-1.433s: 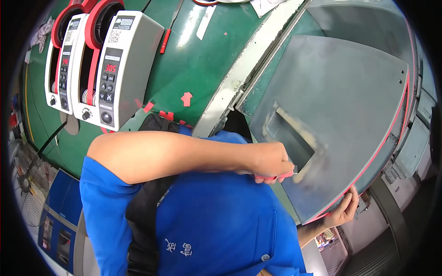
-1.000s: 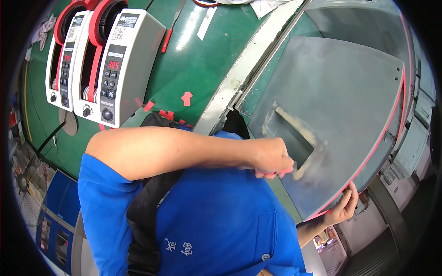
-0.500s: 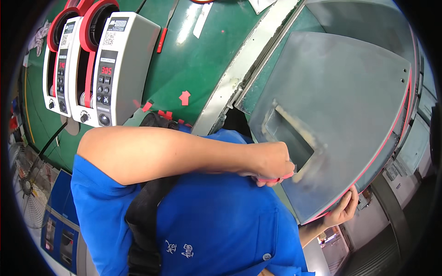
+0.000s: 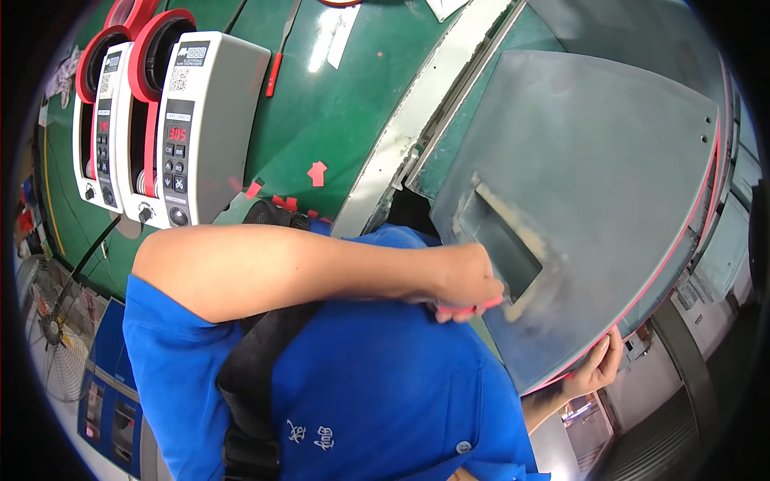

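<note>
You had your left hand (image 4: 465,276) by the near corner of the opening (image 4: 505,244) in the grey panel (image 4: 601,160), its fingers curled tightly round a pinkish-red item (image 4: 473,309) whose kind was unclear. Your right hand (image 4: 595,367) was at the panel's lower right edge, fingers bent against the red strip (image 4: 642,298) there; I couldn't tell whether they pinched it. The panel lay before you on the right. To your left, two white dispensers (image 4: 220,120) carried red tape rolls (image 4: 139,68), tape running down into their slots; the opening showed grey inner walls, with tan patches (image 4: 513,218) round its rim. Compared with half a second earlier, the dispensers sat slightly farther left and lower in view, while both hands kept their places.
</note>
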{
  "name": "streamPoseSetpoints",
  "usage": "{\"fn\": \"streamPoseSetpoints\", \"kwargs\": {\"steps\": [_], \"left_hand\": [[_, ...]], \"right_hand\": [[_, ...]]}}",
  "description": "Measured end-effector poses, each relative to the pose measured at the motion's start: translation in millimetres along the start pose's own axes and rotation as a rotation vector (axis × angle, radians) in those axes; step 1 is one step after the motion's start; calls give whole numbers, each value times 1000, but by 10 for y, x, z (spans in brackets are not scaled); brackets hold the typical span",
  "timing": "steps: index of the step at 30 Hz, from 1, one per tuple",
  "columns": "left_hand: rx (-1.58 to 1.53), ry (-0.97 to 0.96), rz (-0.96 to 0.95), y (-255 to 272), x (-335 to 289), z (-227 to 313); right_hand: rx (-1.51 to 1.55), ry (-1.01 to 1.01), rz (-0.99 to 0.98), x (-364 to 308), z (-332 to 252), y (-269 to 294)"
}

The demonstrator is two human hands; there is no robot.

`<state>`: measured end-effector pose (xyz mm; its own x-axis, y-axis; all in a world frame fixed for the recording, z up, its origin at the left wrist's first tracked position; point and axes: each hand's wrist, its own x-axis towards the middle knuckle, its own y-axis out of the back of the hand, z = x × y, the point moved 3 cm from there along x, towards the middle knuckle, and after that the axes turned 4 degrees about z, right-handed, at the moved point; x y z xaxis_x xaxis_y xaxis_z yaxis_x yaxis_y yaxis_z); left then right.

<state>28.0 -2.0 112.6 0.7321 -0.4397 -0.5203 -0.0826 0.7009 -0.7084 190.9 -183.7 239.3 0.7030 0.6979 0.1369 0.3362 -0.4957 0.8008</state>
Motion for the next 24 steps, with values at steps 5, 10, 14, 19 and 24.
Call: {"fn": "streamPoseSetpoints", "kwargs": {"steps": [5, 10, 14, 19, 24], "left_hand": [[-11, 23, -37, -17, -52, 62], [-12, 22, -27, -57, -47, 57], [2, 56, -59, 15, -3, 58], [-21, 42, -60, -26, -29, 103], [-38, 68, -69, -30, -24, 101]], "right_hand": [[30, -32, -2, -7, -24, -13], [-24, -20, 13, -19, 24, -1], [20, -48, -3, -13, -12, 1], [-4, -40, -4, -5, -14, -14], [43, -60, -20, -3, -10, -33]]}}
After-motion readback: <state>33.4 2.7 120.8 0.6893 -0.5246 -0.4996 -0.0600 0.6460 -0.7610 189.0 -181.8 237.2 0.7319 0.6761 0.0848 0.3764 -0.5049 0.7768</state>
